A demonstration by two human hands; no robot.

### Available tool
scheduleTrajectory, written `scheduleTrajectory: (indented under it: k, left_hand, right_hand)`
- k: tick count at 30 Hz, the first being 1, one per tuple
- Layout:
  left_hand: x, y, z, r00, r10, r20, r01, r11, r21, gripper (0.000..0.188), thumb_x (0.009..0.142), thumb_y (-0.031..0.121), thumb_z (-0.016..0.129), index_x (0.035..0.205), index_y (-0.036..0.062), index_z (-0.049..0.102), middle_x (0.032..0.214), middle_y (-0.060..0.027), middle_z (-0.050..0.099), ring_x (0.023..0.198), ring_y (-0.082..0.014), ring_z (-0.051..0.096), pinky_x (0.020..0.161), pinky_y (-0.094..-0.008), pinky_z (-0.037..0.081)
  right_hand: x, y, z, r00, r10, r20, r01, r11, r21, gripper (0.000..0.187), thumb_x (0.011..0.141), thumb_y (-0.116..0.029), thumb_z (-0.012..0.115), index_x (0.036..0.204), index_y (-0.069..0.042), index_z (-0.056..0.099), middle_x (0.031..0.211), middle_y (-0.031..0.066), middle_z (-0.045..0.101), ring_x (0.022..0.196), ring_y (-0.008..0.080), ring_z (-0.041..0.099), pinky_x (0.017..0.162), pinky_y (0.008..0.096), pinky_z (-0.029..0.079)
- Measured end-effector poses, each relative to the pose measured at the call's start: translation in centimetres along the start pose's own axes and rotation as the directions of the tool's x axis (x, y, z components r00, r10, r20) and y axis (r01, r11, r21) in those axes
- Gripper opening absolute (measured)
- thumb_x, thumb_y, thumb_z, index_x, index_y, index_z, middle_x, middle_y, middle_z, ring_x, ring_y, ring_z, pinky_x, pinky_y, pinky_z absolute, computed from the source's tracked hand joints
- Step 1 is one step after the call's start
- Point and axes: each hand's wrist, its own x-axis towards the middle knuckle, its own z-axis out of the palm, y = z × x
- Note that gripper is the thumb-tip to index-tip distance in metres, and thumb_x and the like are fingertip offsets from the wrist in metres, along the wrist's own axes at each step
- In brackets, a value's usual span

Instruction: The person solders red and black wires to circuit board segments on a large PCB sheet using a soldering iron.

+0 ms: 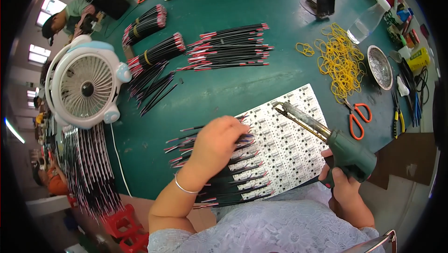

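In front of me lies a white circuit board panel point(289, 136) with rows of small dark components. Black wires point(249, 185) with red ends line its left side, their tips resting on the board. My left hand point(219, 136) is over the panel's upper left part, fingers curled and pinched at a wire; the fingertips partly hide it. My right hand point(343, 183) is wrapped round the handle of a dark green soldering gun point(352, 157). The gun's metal tip points up and left, over the board's upper part.
Loose wires point(233, 47) and tied wire bundles point(158, 52) lie farther back. A white fan point(86, 87) stands left. To the right are yellow rubber bands point(338, 61), a metal bowl point(380, 67), orange-handled scissors point(358, 117) and a plastic bottle point(368, 22). A person point(70, 17) works far left.
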Motion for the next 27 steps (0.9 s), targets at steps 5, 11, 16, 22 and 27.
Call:
scheduleTrajectory:
  k: [5,11,16,22,27]
  left_hand:
    - [-0.4,-1.3,-6.5,0.681,-0.362,-0.636,-0.024,0.857,-0.514,0.014,0.095,0.013,0.054,0.098,0.001,0.06,0.068,-0.0032,0.055,0.055,-0.0092,0.048,0.05,-0.0226,0.039]
    - [-4.2,-6.9,-8.2,0.375,-0.571,-0.73,0.024,0.794,-0.608,0.024,0.098,0.02,0.05,0.108,-0.0007,0.056,0.072,0.0003,0.05,0.067,-0.0091,0.047,0.066,-0.0237,0.041]
    - [-6.0,-6.6,-7.0,0.359,-0.659,-0.661,0.047,0.72,-0.692,0.031,0.097,0.016,0.049,0.123,0.0001,0.051,0.1,-0.0084,0.064,0.092,-0.0139,0.055,0.083,-0.0284,0.041]
    - [-4.9,-5.3,-7.1,0.307,-0.714,-0.629,0.026,0.667,-0.745,0.031,0.098,0.013,0.048,0.125,-0.0005,0.046,0.103,-0.0115,0.064,0.078,-0.0098,0.056,0.074,-0.0239,0.044]
    - [-2.7,0.5,-7.6,0.622,-0.284,-0.729,0.107,0.954,-0.28,0.019,0.094,0.011,0.054,0.11,0.0021,0.049,0.095,-0.0117,0.066,0.06,-0.0099,0.058,0.052,-0.0211,0.045]
  right_hand:
    - [-1.1,0.2,-0.2,0.99,-0.001,-0.143,-0.006,0.999,-0.048,0.05,0.086,-0.024,0.058,0.126,0.003,0.044,0.106,0.0178,0.059,0.054,0.0169,0.056,0.047,0.0265,0.046]
    - [-1.1,0.9,-0.7,0.987,-0.006,-0.163,0.008,1.0,0.013,0.048,0.085,-0.019,0.057,0.125,0.004,0.043,0.108,0.0187,0.057,0.054,0.0163,0.056,0.046,0.0246,0.045]
    - [-2.0,1.3,-0.9,0.977,0.042,-0.21,-0.031,0.998,0.056,0.047,0.086,-0.019,0.057,0.124,0.005,0.043,0.109,0.0178,0.056,0.056,0.015,0.056,0.046,0.0241,0.045]
    - [-2.1,1.6,-0.7,0.973,0.047,-0.228,-0.027,0.996,0.09,0.048,0.086,-0.02,0.058,0.125,0.005,0.042,0.109,0.0179,0.056,0.056,0.0147,0.056,0.046,0.0244,0.045]
    - [-2.1,1.2,-0.3,0.987,0.067,-0.146,-0.06,0.997,0.05,0.047,0.086,-0.016,0.056,0.126,0.003,0.043,0.107,0.0196,0.058,0.055,0.0175,0.057,0.048,0.027,0.046]
